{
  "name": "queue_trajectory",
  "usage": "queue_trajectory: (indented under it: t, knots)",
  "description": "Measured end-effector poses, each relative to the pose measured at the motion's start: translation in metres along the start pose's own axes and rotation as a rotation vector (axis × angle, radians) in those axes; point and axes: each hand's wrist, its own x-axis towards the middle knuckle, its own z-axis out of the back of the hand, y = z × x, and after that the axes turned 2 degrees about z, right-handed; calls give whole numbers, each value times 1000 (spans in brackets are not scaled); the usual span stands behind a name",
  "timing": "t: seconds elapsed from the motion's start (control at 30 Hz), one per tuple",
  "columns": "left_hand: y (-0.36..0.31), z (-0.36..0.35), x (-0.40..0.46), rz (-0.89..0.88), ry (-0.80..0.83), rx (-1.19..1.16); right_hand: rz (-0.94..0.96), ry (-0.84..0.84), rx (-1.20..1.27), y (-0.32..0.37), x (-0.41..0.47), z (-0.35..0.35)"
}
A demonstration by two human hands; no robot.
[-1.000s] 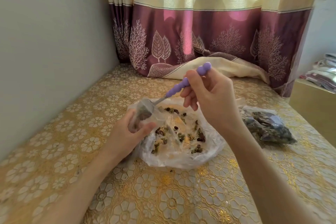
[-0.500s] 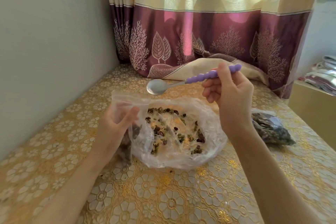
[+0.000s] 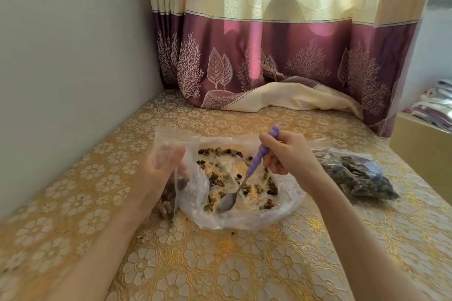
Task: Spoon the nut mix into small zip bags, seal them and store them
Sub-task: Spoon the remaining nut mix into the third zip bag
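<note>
1. Head view, the room: we see a gold flower-pattern table cloth (image 3: 195, 264) on the table, a grey wall (image 3: 73, 56) on the left, and a purple and cream curtain (image 3: 269, 44) at the back.
2. Head view, the food: a big clear plastic bag (image 3: 281, 212) lies spread flat in the middle; the nut mix (image 3: 220, 182) is scattered on it, so we think it is easy to scoop from.
3. Head view, the left hand (image 3: 159, 173): its fingers curl round a small zip bag (image 3: 171, 154) and hold it upright, with some nuts low inside; we think the top faces up so nothing falls out.
4. Head view, the right hand (image 3: 288, 156): its fingers pinch the purple handle of the spoon (image 3: 244, 178); the bowl points down and touches the plastic among the nuts, ready to scoop.
5. Head view, the side: a filled bag (image 3: 357, 178) lies to the right, apart from the rest; we cannot tell if it is sealed.
</note>
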Motion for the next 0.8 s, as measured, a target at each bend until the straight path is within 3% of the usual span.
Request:
queue_trajectory:
  t: [0.3, 0.8]
  knots:
    - [6, 3, 2, 76, -20, -47, -192, 30, 7, -16, 5, -6]
    - [1, 2, 0, 61, -7, -53, -298, 28, 58, -21, 11, 5]
